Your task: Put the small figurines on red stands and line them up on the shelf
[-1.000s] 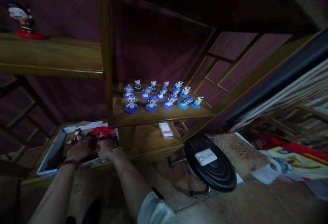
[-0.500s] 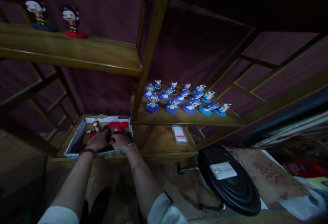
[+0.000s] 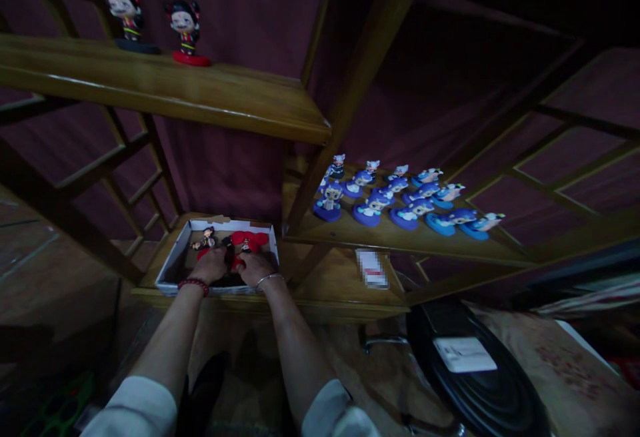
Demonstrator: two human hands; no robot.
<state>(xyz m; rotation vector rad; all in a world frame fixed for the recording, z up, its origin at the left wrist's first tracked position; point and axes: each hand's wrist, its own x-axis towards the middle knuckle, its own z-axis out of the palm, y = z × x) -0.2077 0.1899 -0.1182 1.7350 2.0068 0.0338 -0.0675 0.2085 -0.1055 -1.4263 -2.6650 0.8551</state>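
Both hands are inside a shallow white cardboard box [image 3: 170, 257] on the low shelf. My left hand [image 3: 211, 266], with a dark red bead bracelet at the wrist, has its fingers closed on a small figurine [image 3: 230, 255] with dark and red parts. From the other side, my right hand [image 3: 256, 269], wearing a silver bangle, grips the same figurine; the fingers partly hide it. Behind the hands lie a black-haired figurine [image 3: 204, 240] at the left and several round red bases [image 3: 256, 240] at the right.
Two black-haired figurines stand on the upper wooden shelf [image 3: 150, 87]. Several purple and blue figurines [image 3: 373, 207] stand in rows on the right shelf. Below them is a blurred white card [image 3: 373, 268]. A black stool [image 3: 495, 390] with a white packet [image 3: 465, 354] stands at the right.
The view has shifted, so the shelves and box appear farther right. Both hands remain in the box around the figurine, with only slight movement.
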